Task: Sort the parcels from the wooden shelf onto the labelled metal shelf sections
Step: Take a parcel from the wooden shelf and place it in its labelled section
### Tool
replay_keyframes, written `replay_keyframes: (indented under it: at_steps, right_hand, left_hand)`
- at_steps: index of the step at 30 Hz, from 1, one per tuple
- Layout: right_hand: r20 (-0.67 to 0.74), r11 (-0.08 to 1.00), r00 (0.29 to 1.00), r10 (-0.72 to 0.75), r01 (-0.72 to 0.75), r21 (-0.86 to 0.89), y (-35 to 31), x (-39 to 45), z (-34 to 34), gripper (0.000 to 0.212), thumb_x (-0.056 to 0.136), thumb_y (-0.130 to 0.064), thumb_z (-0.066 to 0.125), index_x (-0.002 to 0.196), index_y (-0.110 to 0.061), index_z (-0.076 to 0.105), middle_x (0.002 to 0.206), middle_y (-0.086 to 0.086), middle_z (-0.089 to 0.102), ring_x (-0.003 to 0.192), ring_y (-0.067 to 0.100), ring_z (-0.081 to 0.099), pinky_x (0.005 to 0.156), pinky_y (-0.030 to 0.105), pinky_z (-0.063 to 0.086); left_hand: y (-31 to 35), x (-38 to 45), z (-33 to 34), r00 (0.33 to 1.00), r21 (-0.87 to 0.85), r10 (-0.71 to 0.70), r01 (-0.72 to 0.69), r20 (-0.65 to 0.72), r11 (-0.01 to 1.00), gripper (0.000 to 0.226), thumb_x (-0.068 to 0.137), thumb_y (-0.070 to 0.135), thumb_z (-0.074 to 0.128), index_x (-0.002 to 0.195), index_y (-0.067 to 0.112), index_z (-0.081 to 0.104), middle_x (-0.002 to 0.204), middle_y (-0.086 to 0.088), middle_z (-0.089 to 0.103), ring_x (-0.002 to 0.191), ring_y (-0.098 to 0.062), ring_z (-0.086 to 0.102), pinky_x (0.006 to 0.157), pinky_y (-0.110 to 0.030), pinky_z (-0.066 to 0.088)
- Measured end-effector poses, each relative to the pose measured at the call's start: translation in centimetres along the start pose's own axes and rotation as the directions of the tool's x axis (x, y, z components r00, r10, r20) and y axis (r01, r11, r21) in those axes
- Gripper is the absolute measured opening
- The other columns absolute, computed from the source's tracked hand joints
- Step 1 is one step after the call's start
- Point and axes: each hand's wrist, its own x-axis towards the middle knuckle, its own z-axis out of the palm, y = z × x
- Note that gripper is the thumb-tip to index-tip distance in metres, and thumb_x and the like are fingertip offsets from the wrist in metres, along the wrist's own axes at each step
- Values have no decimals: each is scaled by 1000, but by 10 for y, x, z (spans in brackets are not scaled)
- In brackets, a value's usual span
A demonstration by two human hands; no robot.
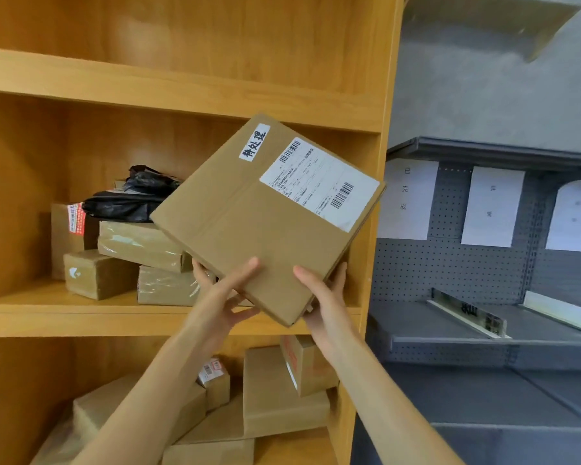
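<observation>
You grip the flat parcel (265, 226) at centre frame, left hand (225, 290) and right hand (322, 293) clamping its lower corner; read its handwritten tag (255, 141), then match the paper labels (406, 199) at right.

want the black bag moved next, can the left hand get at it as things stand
Probably not yet. The left hand is shut on the flat cardboard parcel, shared with the right hand, and that parcel hangs in front of the black bag, which lies on taped boxes deeper on the wooden shelf.
</observation>
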Motion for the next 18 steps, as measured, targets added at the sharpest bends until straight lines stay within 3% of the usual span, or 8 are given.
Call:
replay_keyframes:
  at_steps: [2,5,7,9,13,15,18]
  right_hand:
    - [19,1000,1000,6,-6,-21,3,-2,1,121,58,-23,86,145,-52,6,135,-4,52,122,19,53,103,49,43]
    - [5,994,1000,12,-11,-111,-8,-2,-6,141,43,-42,93,148,-48,-1,146,-4,44,131,21,45,109,57,32]
    - [-97,992,994,-42,30,-122,-24,0,-15,148,38,-48,93,149,-44,-5,149,-1,40,136,24,39,111,61,25]
    - [-181,993,980,-88,71,-98,-43,2,-28,142,45,-44,89,150,-41,-7,148,3,41,136,25,37,113,59,23]
    - [-81,947,994,-75,45,-318,-61,-2,-40,119,50,-46,81,150,-35,18,146,1,44,130,20,45,109,52,34]
    - [0,915,1000,-30,28,-402,-56,-4,-34,108,53,-40,80,148,-34,28,134,-2,56,118,17,56,102,47,44]
    - [-1,861,998,-57,49,-506,-42,-7,-27,108,46,-42,85,142,-33,37,124,-9,63,114,12,60,100,40,47]
  left_hand:
    - [-4,3,8,996,-23,52,-53,-69,998,111,53,28,86,139,49,20,122,3,58,105,-23,61,78,-49,56]
    - [4,3,-6,992,2,107,-107,-71,994,117,41,31,90,138,48,28,111,7,66,96,-18,66,67,-39,57]
    - [15,2,-23,991,82,125,-122,-43,989,121,33,34,93,137,47,32,109,7,68,100,-18,66,72,-38,55]
    - [25,0,-40,992,139,124,-121,-10,983,125,27,39,95,137,44,35,108,7,69,102,-18,66,77,-38,53]
    - [40,-3,-64,992,198,116,-121,41,973,101,36,35,87,127,44,45,104,8,70,97,-15,68,70,-31,54]
    - [42,-5,-70,991,235,102,-119,83,965,105,34,38,90,128,44,45,105,8,70,96,-14,68,68,-29,56]
    - [41,-4,-73,993,244,99,-114,71,963,106,42,38,83,137,42,38,114,2,65,98,-16,67,71,-32,54]
